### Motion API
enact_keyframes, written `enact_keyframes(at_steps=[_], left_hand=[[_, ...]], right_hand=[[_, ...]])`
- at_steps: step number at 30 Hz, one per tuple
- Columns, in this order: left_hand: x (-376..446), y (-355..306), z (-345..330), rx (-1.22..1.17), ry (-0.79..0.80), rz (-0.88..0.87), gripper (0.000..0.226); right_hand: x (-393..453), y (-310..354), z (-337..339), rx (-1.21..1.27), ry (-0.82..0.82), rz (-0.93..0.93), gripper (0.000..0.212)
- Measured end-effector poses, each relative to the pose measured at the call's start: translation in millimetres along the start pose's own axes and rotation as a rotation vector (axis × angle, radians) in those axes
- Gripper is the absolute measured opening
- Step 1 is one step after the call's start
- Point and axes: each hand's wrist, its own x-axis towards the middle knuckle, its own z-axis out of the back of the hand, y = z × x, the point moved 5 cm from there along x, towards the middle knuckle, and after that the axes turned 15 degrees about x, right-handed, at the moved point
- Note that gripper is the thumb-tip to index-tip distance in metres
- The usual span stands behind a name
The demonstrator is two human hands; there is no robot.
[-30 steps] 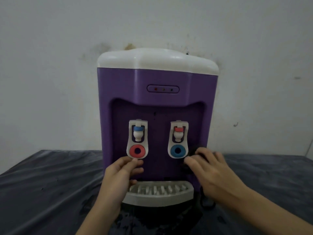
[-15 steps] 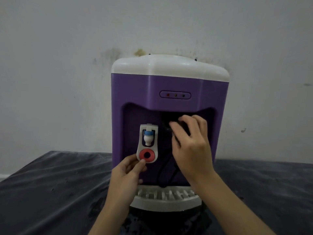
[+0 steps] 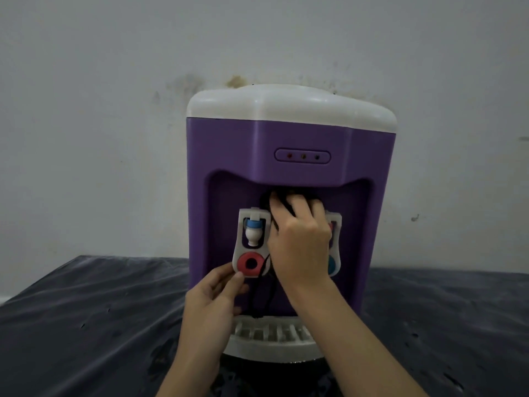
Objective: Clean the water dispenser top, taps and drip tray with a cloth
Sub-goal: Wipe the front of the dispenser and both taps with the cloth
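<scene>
- Water dispenser [image 3: 286, 144]: purple body, white top [image 3: 289, 106], standing on a dark covered table [image 3: 86, 310] against a stained wall [image 3: 200, 53]. Top untouched by either hand at this moment.
- My right hand [image 3: 300, 242]: fingers curled round a dark cloth [image 3: 279, 200], pressing it into the recess between and above the two taps. A dark strand of it hangs down toward the tray.
- My left hand [image 3: 213, 296]: fingertips pinch the lower edge of the left tap [image 3: 252, 242], at its red ring; appears to brace it.
- Right tap [image 3: 333, 247]: mostly hidden behind my right hand; only its outer edge and some blue show.
- Drip tray [image 3: 272, 336]: white, slotted, at the base, below both hands; not yet being wiped.
- Risk: pressing against a tap lever could release water onto tray and table.
- Risk: the hanging strand could snag on a tap spout and jerk the cloth loose.
- Risk: hard pushing in the recess could shift the unit backward; left-hand brace is light.
</scene>
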Motion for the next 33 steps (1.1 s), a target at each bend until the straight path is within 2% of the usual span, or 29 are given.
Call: enact_keyframes(at_steps=[3, 8, 14, 19, 24, 28, 33], left_hand=[[0, 0, 2, -0.007, -0.005, -0.003, 0.016], [-1, 0, 2, -0.008, 0.000, -0.011, 0.016], [1, 0, 2, -0.009, 0.000, -0.016, 0.016], [1, 0, 2, -0.005, 0.002, -0.021, 0.016], [0, 0, 2, -0.012, -0.009, -0.015, 0.015], [0, 0, 1, -0.001, -0.012, -0.015, 0.015], [2, 0, 2, 0.008, -0.016, -0.008, 0.015]], right_hand=[[-7, -4, 0, -0.001, -0.027, 0.131, 0.030], [-21, -15, -4, -0.142, 0.021, 0.173, 0.026], [-53, -18, -9, -0.250, 0.132, 0.297, 0.039], [-60, -21, -8, -0.317, 0.208, 0.447, 0.035], [-68, -20, -10, -0.311, 0.280, 0.511, 0.035], [-80, -22, -13, -0.311, 0.387, 0.581, 0.025], [-97, -27, -18, -0.328, 0.534, 0.592, 0.038]])
